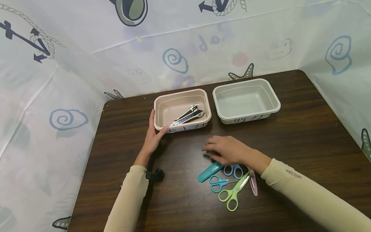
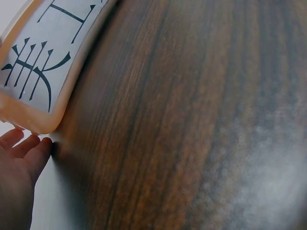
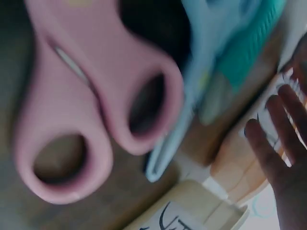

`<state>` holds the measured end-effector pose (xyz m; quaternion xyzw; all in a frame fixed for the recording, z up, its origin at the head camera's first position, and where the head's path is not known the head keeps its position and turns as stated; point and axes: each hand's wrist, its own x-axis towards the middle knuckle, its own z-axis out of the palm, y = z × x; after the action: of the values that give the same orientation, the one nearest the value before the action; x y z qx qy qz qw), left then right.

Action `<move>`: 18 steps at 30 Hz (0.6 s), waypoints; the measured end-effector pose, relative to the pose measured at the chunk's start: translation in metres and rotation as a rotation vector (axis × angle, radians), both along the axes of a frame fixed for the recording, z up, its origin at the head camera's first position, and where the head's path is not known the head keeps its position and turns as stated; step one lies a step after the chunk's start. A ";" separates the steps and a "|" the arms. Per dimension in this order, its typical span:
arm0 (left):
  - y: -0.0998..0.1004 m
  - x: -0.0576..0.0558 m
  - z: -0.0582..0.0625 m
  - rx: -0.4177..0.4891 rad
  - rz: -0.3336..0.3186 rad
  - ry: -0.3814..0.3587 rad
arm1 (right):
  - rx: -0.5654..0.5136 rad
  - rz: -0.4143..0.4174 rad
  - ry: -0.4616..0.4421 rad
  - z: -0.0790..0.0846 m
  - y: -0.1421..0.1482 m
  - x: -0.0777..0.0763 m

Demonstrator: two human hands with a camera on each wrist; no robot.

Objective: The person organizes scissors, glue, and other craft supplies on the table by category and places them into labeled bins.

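Note:
My left hand (image 1: 153,138) rests against the left side of a pink bin (image 1: 163,100), its thumb at the front rim and its fingers straight along the wall. Two silver utility knives (image 1: 189,117) lie inside that bin. My right hand (image 1: 227,149) hovers over a cluster on the table, fingers loosely bent with nothing in them. Below it lie a teal cutter (image 1: 210,171), light blue scissors (image 1: 238,171), small blue scissors (image 1: 215,184), green scissors (image 1: 236,190) and pink scissors (image 3: 48,100), whose handles show large in the right wrist view.
A grey-green bin (image 1: 246,116) stands at the back right, beside the pink one. Both bins carry labels with black characters on the front. The dark wooden table (image 1: 179,199) is bordered at the back by a patterned white sheet (image 1: 208,58).

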<state>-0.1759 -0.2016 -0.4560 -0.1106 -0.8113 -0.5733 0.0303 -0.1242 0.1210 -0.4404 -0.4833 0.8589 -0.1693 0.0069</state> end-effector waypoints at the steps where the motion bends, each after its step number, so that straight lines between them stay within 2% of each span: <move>1: 0.000 0.000 0.000 -0.003 0.001 -0.001 | 0.029 0.012 -0.021 -0.002 0.000 0.004; 5: 0.000 0.000 0.001 -0.007 -0.001 0.000 | 0.090 0.035 -0.113 -0.005 0.001 0.018; 9: 0.001 0.001 0.001 -0.006 -0.005 0.005 | 0.092 0.024 -0.144 -0.008 0.004 0.025; 18: 0.000 0.001 0.001 -0.001 -0.001 0.001 | 0.074 0.069 -0.049 -0.014 0.008 0.029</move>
<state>-0.1752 -0.2014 -0.4552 -0.1114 -0.8114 -0.5729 0.0305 -0.0949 0.1294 -0.4545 -0.5076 0.8471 -0.1486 0.0517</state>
